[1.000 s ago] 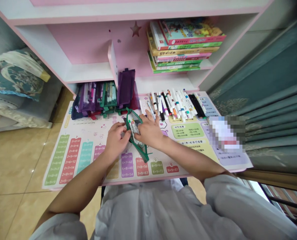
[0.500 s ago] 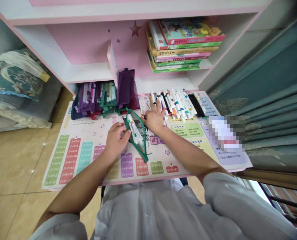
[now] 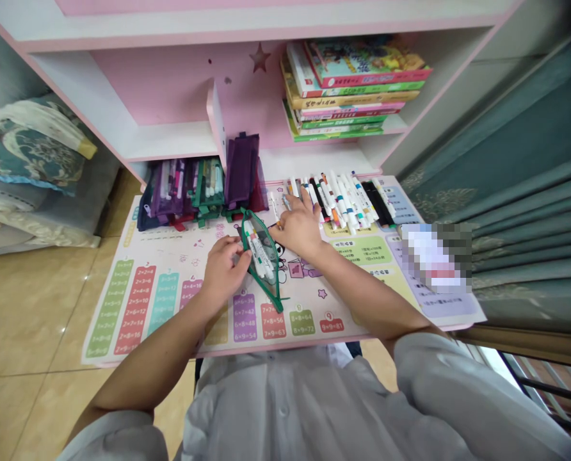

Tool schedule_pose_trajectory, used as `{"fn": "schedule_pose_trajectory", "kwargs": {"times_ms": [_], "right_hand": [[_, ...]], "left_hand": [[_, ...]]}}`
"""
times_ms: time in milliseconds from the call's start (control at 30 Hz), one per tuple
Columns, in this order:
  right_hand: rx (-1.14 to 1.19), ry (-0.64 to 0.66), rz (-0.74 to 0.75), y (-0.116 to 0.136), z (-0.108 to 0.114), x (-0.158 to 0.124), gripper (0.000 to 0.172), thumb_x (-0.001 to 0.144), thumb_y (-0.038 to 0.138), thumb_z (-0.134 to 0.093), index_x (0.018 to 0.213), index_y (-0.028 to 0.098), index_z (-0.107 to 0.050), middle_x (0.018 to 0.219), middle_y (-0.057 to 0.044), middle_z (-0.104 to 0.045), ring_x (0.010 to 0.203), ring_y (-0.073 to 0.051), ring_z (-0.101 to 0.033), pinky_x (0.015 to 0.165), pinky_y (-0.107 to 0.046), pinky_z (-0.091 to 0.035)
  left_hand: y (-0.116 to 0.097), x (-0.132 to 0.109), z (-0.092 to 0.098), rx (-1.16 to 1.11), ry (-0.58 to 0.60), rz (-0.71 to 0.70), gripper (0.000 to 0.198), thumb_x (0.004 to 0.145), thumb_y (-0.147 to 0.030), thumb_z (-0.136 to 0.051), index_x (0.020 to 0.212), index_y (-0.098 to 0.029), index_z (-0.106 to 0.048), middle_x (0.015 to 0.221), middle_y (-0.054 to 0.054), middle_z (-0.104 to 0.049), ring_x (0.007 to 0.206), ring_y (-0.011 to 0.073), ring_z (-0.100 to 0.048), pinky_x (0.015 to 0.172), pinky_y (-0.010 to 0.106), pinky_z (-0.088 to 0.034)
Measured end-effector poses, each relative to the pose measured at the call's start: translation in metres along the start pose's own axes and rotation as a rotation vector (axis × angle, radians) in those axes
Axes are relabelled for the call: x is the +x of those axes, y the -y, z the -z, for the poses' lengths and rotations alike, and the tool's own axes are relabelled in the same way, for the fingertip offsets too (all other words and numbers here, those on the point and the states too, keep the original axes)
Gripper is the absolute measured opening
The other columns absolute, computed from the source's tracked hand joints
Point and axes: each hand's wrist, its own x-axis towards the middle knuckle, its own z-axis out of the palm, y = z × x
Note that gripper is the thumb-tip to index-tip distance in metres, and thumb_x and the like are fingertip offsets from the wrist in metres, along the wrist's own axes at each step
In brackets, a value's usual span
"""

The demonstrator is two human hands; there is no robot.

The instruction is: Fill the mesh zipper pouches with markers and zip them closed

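A green-edged mesh pencil pouch (image 3: 261,259) lies open on the desk mat (image 3: 160,288) with several white markers inside. My left hand (image 3: 225,269) pinches the pouch's left edge and holds it open. My right hand (image 3: 297,224) rests just right of the pouch's top, at the near end of a row of loose markers (image 3: 343,198). Its fingers curl around one or two markers (image 3: 281,206) from that row.
Filled purple and green pouches (image 3: 184,189) stand under the pink shelf, with an upright purple pouch (image 3: 241,169) beside them. A stack of books (image 3: 353,83) sits on the shelf at right. A teal curtain (image 3: 516,192) hangs to the right; bedding (image 3: 31,160) lies at left.
My right hand left the pouch's opening and moved up and right to the row of loose markers, closing on some. My left hand kept hold of the pouch's edge.
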Motion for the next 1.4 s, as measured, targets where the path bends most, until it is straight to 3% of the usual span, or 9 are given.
{"fn": "schedule_pose_trajectory", "kwargs": {"times_ms": [167,367,700,967,1233,1400], "right_hand": [[0.083,0.037,0.094,0.02,0.027,-0.019,0.017,0.072,0.027,-0.064,0.059,0.017,-0.07,0.144,-0.014,-0.056,0.146,-0.043,-0.029,0.109,-0.071,-0.027],[0.07,0.129,0.18,0.037,0.044,-0.041,0.012,0.07,0.024,-0.064,0.062,0.017,-0.071,0.145,-0.015,-0.056,0.146,-0.043,-0.029,0.114,-0.068,-0.021],[-0.02,0.286,0.209,0.044,0.023,-0.048,0.028,0.078,0.027,-0.058,0.092,0.014,-0.079,0.154,-0.018,-0.045,0.15,-0.043,-0.018,0.113,-0.074,-0.017],[-0.091,0.306,0.198,0.043,0.016,-0.048,0.029,0.08,0.026,-0.06,0.098,0.013,-0.078,0.155,-0.019,-0.043,0.151,-0.043,-0.017,0.113,-0.075,-0.019],[-0.034,0.21,0.197,0.038,0.026,-0.042,0.022,0.083,0.032,-0.062,0.083,0.017,-0.078,0.148,-0.016,-0.052,0.148,-0.043,-0.025,0.112,-0.074,-0.023],[-0.148,0.002,-0.003,0.012,0.027,-0.013,0.024,0.084,0.031,-0.06,0.086,0.015,-0.078,0.151,-0.016,-0.048,0.148,-0.045,-0.023,0.111,-0.073,-0.023]], "left_hand": [[0.0,0.0,0.0,0.011,-0.006,-0.01,0.022,0.084,-0.037,-0.056,0.067,-0.023,-0.057,0.113,0.008,-0.068,0.115,0.0268,-0.061,0.1,0.043,-0.05],[-0.001,0.001,-0.001,-0.007,-0.018,-0.02,0.022,0.082,-0.036,-0.055,0.065,-0.023,-0.054,0.114,0.01,-0.069,0.112,0.0275,-0.063,0.104,0.045,-0.047],[0.001,0.001,-0.002,-0.009,-0.024,-0.033,0.021,0.082,-0.034,-0.055,0.065,-0.023,-0.054,0.113,0.008,-0.069,0.113,0.0252,-0.062,0.104,0.042,-0.048],[0.0,0.0,-0.001,-0.021,-0.015,-0.015,0.021,0.082,-0.035,-0.055,0.066,-0.023,-0.055,0.113,0.009,-0.068,0.113,0.0261,-0.062,0.1,0.043,-0.05],[-0.001,0.001,0.0,-0.022,-0.011,-0.016,0.021,0.082,-0.036,-0.055,0.066,-0.022,-0.055,0.113,0.01,-0.068,0.112,0.0273,-0.062,0.103,0.044,-0.048],[-0.002,0.0,0.0,-0.016,0.019,0.012,0.023,0.084,-0.039,-0.054,0.069,-0.022,-0.058,0.111,0.011,-0.067,0.115,0.0275,-0.061,0.1,0.044,-0.05]]}}
